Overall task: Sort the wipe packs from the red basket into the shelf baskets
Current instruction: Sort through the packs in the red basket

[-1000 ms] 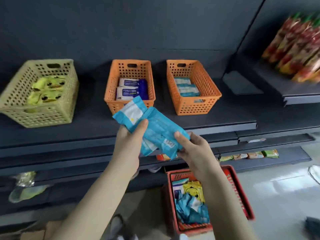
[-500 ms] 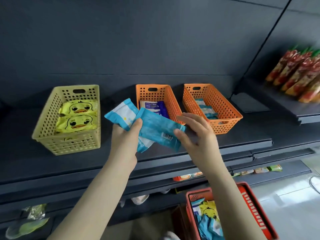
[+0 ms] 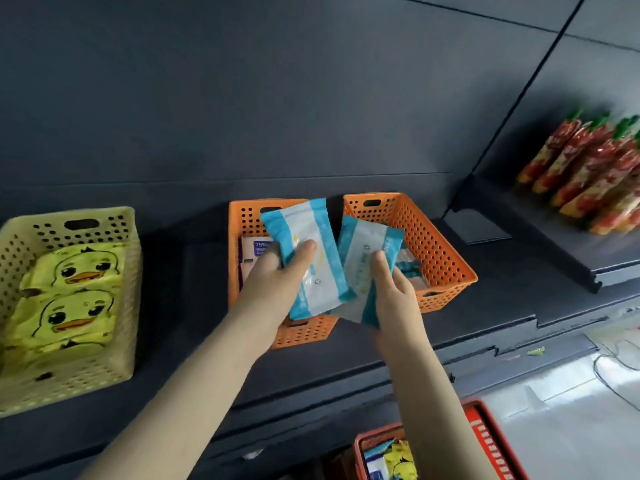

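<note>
My left hand (image 3: 277,282) grips one blue-and-white wipe pack (image 3: 306,251) over the middle orange basket (image 3: 301,332), which holds white-and-purple packs (image 3: 254,251). My right hand (image 3: 394,299) grips a second blue-and-white wipe pack (image 3: 363,258) at the near left rim of the right orange basket (image 3: 433,237), where blue packs (image 3: 410,265) lie. The two held packs overlap at their lower edges. A yellow basket (image 3: 114,237) at the left holds yellow duck packs (image 3: 74,296). The red basket (image 3: 491,445) sits low at the bottom, with mixed packs (image 3: 391,459) inside.
All three shelf baskets stand on a dark grey shelf (image 3: 363,362) against a dark back panel. Red-and-green snack bags (image 3: 588,174) lie on a higher shelf at the right. Pale floor with a cable (image 3: 609,379) shows at the lower right.
The two packs were together in my left hand; now my right hand has taken one and each hand holds its own. Both hands moved forward over the orange baskets.
</note>
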The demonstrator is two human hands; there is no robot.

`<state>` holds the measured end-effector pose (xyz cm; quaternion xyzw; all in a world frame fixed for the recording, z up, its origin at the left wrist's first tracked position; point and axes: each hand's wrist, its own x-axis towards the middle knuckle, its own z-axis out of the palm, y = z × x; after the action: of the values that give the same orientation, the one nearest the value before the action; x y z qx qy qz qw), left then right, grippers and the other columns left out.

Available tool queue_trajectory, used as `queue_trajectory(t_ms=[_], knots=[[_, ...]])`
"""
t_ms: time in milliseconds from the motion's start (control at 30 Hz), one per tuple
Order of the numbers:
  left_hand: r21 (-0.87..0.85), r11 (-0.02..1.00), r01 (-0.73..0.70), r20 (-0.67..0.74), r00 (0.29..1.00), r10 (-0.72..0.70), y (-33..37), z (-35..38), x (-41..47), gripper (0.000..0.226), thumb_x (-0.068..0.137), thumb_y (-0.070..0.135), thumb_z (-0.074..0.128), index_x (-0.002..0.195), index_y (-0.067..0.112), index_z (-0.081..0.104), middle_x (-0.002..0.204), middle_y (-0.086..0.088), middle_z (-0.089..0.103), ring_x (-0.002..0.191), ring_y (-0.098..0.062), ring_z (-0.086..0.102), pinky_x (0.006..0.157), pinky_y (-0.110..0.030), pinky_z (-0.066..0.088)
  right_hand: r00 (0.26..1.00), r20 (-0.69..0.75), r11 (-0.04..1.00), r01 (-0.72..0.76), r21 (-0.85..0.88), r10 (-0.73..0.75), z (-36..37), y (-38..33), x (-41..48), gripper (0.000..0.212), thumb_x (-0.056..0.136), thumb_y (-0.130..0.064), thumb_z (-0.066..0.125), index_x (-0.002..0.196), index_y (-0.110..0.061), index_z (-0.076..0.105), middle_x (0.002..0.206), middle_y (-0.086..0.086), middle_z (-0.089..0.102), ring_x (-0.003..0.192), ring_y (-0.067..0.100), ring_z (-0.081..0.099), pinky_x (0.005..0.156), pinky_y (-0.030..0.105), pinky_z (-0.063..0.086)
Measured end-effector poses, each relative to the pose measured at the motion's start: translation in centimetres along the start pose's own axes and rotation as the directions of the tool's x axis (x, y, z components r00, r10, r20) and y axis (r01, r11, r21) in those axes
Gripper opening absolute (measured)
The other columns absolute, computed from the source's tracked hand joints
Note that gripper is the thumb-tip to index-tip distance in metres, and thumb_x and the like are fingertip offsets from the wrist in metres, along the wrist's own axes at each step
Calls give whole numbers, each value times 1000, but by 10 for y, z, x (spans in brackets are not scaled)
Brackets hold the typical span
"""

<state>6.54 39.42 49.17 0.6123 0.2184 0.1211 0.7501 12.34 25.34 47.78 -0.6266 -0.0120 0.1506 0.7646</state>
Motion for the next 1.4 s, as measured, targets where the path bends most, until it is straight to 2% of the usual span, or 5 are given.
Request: queue_trajectory(t_ms=[267, 467, 900, 1200, 1400], knots=[[81, 995, 63, -142, 989, -51, 4, 45, 82, 16, 94, 48, 55, 93, 32, 57, 98, 10, 69, 89, -12, 67, 81, -37, 55, 983, -153, 969, 64, -239, -103, -48, -21, 107, 42, 100, -44, 46, 79, -9, 53, 72, 9, 54, 60, 20, 52, 54, 28, 45], [104, 993, 60, -154, 987, -43, -1, 73, 123, 19, 97, 42, 52, 112, 30, 55, 107, 8, 66, 96, -10, 64, 69, -27, 51, 999, -37, 972, 9, -233, -18, -64, -30, 153, 59, 80, -63, 64, 83, -5, 59, 79, 14, 58, 71, 31, 53, 66, 44, 42], [-9, 992, 122, -190, 974, -122, -11, 91, 165, 16, 87, 22, 72, 103, 18, 69, 94, -1, 76, 81, -14, 73, 72, -36, 60, 951, 302, 784, 136, -606, 68, -75, -34, 191, 55, 89, -47, 63, 70, 4, 62, 58, 6, 60, 50, 12, 51, 45, 21, 34], [-168, 982, 90, -345, 928, -144, -23, 102, 180, 26, 90, 29, 69, 114, 20, 63, 102, 3, 72, 89, -12, 72, 73, -33, 60, 957, 151, 967, -232, -107, 247, -81, -22, 204, 28, 84, -28, 68, 67, -7, 60, 84, 15, 70, 74, 21, 68, 56, 25, 52], [-270, 961, 66, -352, 922, -162, -27, 107, 185, 34, 90, 31, 68, 121, 24, 59, 105, 6, 72, 90, -9, 72, 75, -33, 60, 971, 35, 963, -238, 126, 235, -72, -17, 213, 17, 87, -26, 67, 83, -10, 68, 99, 16, 72, 91, 29, 68, 70, 34, 57]])
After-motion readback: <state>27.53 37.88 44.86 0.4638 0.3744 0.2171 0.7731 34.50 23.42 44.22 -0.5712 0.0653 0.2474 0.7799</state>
